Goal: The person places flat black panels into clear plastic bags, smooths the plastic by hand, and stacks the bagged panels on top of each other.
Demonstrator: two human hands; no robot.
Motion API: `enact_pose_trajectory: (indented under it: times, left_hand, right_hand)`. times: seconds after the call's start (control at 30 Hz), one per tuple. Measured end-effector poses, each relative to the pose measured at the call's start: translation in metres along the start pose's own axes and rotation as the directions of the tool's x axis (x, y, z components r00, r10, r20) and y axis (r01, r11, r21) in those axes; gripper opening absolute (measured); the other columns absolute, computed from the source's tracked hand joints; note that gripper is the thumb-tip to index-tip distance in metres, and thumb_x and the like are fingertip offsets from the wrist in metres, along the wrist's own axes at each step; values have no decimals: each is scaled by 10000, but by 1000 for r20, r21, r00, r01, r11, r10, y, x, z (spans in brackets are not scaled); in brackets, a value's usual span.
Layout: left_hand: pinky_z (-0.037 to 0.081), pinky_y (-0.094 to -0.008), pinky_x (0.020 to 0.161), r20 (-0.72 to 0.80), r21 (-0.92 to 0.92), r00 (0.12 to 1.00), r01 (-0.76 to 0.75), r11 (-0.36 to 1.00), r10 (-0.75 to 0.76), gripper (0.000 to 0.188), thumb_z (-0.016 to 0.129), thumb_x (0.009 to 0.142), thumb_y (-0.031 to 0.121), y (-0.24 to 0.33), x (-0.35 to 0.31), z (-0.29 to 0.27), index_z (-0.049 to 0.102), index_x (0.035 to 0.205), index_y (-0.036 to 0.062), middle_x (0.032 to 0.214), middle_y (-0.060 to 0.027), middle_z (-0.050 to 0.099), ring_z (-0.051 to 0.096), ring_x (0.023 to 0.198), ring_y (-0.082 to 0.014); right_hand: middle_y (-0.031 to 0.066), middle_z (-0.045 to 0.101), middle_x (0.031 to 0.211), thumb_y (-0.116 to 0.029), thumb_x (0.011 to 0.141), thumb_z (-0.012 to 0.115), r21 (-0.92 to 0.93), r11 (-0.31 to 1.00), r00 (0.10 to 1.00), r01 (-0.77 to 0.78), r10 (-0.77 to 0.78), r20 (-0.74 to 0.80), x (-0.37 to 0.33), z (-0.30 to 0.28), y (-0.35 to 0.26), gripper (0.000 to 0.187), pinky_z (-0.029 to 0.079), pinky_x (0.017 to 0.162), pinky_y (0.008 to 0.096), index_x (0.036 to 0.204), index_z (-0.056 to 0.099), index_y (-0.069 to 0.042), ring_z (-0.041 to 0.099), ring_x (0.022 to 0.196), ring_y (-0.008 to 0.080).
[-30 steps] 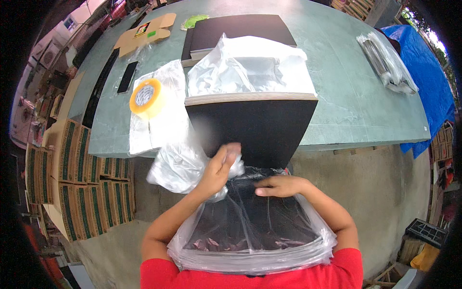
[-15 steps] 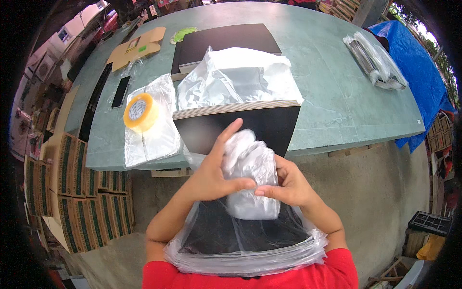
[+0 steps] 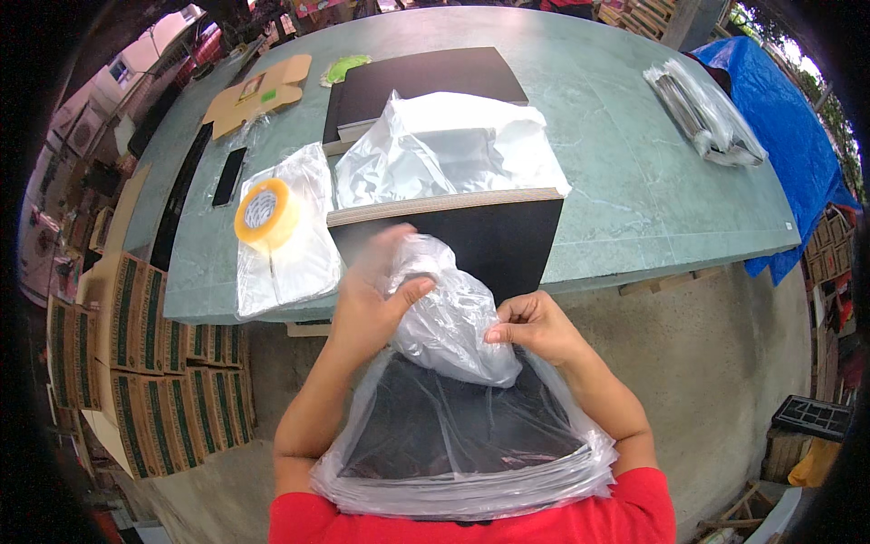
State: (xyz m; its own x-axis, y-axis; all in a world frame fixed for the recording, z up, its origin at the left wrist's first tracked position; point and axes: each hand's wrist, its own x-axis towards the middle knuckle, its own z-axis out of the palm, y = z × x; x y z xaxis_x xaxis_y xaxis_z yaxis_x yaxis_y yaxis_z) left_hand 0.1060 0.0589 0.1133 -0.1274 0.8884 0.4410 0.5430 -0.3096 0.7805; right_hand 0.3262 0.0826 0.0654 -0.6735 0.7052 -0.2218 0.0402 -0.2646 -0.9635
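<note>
A crumpled, gathered clear plastic bag (image 3: 458, 317) is between my two hands, above my lap. My left hand (image 3: 367, 295) grips its left side with the thumb on top; the raised fingers are smeared by motion and partly behind the plastic. With thumb and fingertips, my right hand (image 3: 535, 328) pinches its right edge. Below lies a layered pile of clear plastic bags (image 3: 462, 490) against my red shirt, spread over something dark. Just beyond my hands, a stack of black boards (image 3: 471, 245) stands at the table edge, with white plastic sheeting (image 3: 471, 113) draped on top.
On the green table (image 3: 625, 208) lie a tape roll (image 3: 265, 215) on folded plastic (image 3: 304, 263), a black phone (image 3: 229, 177), a cut cardboard piece (image 3: 258, 95) and another black stack (image 3: 435, 82). Wrapped items (image 3: 702, 113) and a blue tarp (image 3: 784, 136) are rightward; cartons (image 3: 154, 363) leftward.
Both hands have shifted the crumpled plastic slightly left and away from me. My left hand moved left, and the plastic is more stretched out between the hands.
</note>
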Motion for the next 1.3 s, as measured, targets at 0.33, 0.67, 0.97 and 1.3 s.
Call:
enact_pose_trajectory:
  times: [0.33, 0.67, 0.97, 1.3]
  left_hand:
    - [421, -260, 563, 404, -151, 914, 116, 982, -46, 196, 631, 663, 62, 22, -31, 28, 600, 856, 42, 703, -91, 541, 528, 626, -182]
    - [432, -279, 579, -408, 58, 735, 612, 788, -541, 108, 464, 691, -7, -215, -154, -129, 556, 747, -9, 669, -41, 533, 508, 623, -137]
    - [381, -212, 523, 514, -297, 854, 266, 917, -82, 102, 608, 736, 126, 17, -28, 15, 553, 746, 40, 666, 4, 536, 480, 601, -69]
    - [447, -295, 588, -58, -10, 954, 295, 956, -295, 194, 609, 728, 168, 22, 1, -51, 557, 830, 11, 713, -103, 589, 567, 633, -170]
  right_hand:
    - [17, 581, 679, -220, 682, 687, 566, 823, 997, 42, 4, -80, 11, 18, 5, 213, 431, 579, 229, 701, 569, -44, 523, 612, 78]
    - [70, 588, 744, -200, 753, 611, 578, 779, 963, 242, -121, -239, -45, -68, 18, 207, 466, 613, 266, 781, 559, -1, 559, 640, 143]
    - [-5, 528, 627, -232, 735, 639, 587, 807, 997, 70, -73, -19, 15, 30, 6, 222, 379, 495, 222, 643, 486, -100, 475, 543, 84]
    - [30, 521, 687, -168, 720, 645, 73, 971, 971, 228, -221, -96, -19, 5, -19, 137, 395, 619, 257, 688, 597, -44, 493, 694, 122]
